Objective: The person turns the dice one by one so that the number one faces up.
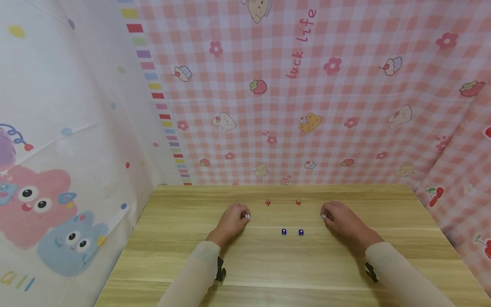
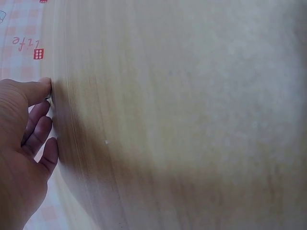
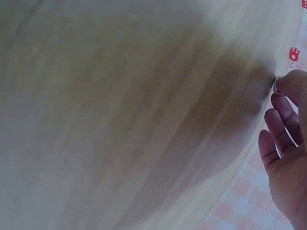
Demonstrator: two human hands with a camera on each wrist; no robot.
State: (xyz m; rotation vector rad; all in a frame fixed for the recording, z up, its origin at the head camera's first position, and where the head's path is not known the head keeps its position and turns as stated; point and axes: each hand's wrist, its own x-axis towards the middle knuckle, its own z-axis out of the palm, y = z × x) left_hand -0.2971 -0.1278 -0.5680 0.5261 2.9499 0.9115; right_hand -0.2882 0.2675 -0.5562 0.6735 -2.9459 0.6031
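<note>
My left hand (image 1: pixel 233 220) pinches a white die (image 1: pixel 247 216) between thumb and finger, low over the table. On the other side my right hand (image 1: pixel 342 218) pinches a second white die (image 1: pixel 324 216) in the same manner. Between the hands, toward the back, lie two red dice, one on the left (image 1: pixel 267 203) and one on the right (image 1: pixel 298 202). Nearer to me are two blue dice, a left one (image 1: pixel 284 232) and a right one (image 1: pixel 301 232). In the left wrist view the thumb and fingertips mostly hide the white die; the right wrist view shows only a sliver.
The wooden table (image 1: pixel 268 273) carries all the dice. A pink checked cloth (image 1: pixel 284 106) hangs right behind its back edge. To the left hangs a white cloth with cartoon figures (image 1: pixel 96 140). Dark straps (image 1: pixel 220 269) sit at both wrists.
</note>
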